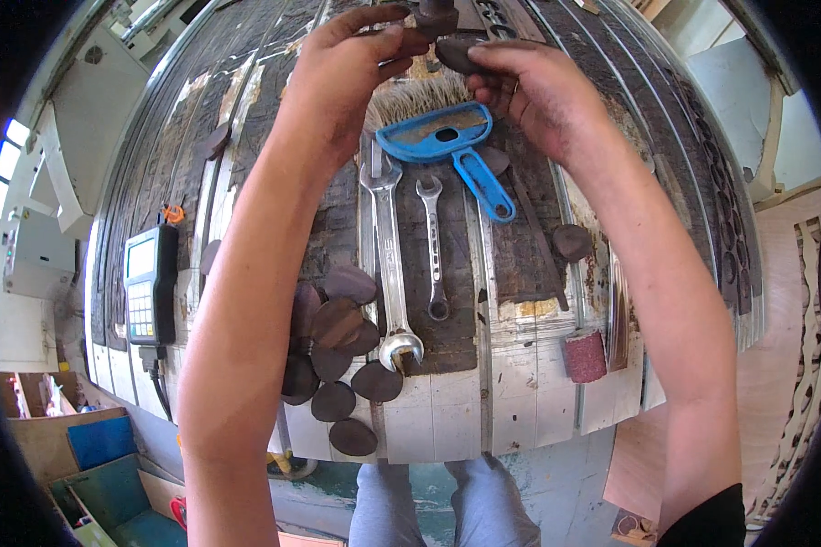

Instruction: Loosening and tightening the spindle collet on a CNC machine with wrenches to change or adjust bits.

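Note:
Both my arms reach to the far middle of the slotted machine bed. Between thumb and fingers, my right hand [543,96] pinches a dark round wooden disc [456,56]. My left hand [337,87] is beside it, its fingers closed around something dark I cannot make out. Just beyond the fingers, a dark metal spindle [436,16] comes down from the top edge. Below the hands lies a blue-handled brush [433,132] with pale bristles. A large open-ended wrench [390,255] and a smaller combination wrench [433,242] lie nearer to me.
Several dark discs [333,401] are heaped near the front edge, left of the wrenches. A single disc [572,242] and a red-brown sanding drum [585,356] are on the right. A handheld controller [150,284] with a cable stands at the left edge. Cut-out strips [716,182] line the right.

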The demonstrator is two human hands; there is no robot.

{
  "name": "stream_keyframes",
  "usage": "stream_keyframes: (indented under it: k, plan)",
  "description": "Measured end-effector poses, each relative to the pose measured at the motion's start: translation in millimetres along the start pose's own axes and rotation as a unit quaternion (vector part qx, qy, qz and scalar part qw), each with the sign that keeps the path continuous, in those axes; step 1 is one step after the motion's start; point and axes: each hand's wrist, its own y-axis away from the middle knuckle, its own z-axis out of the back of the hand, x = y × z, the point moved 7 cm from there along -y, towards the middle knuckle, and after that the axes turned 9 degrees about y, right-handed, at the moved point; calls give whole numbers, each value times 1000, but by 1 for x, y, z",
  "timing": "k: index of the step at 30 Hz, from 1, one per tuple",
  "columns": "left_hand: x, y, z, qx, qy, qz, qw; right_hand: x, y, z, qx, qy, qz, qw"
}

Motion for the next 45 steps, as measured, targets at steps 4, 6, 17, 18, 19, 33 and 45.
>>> stream_keyframes:
  k: [4, 6, 17, 18, 19, 33, 45]
  plan:
    - [-5, 4, -2, -27, 54, 21, 998, 2, -2, 4, -8, 29, 23, 999]
    - [-1, -2, 1, -32, 78, 24, 996, 3, -7, 7, -3, 32, 25, 999]
    - [-11, 13, -15, -6, 86, 42, 995, 7, -17, 6, -18, 9, -39, 999]
    - [-14, 17, -17, 0, 93, 39, 995, 8, -17, 6, -3, 3, -32, 999]
    - [-16, 19, -19, 5, 101, 35, 994, 10, -17, 5, 12, -3, -25, 1000]
    - [-3, 3, -7, -50, 208, 111, 970, 9, -22, 7, -24, 2, 9, 1000]
    - [-15, 18, -15, -61, 85, 26, 994, 2, -21, 0, -21, 23, -22, 999]
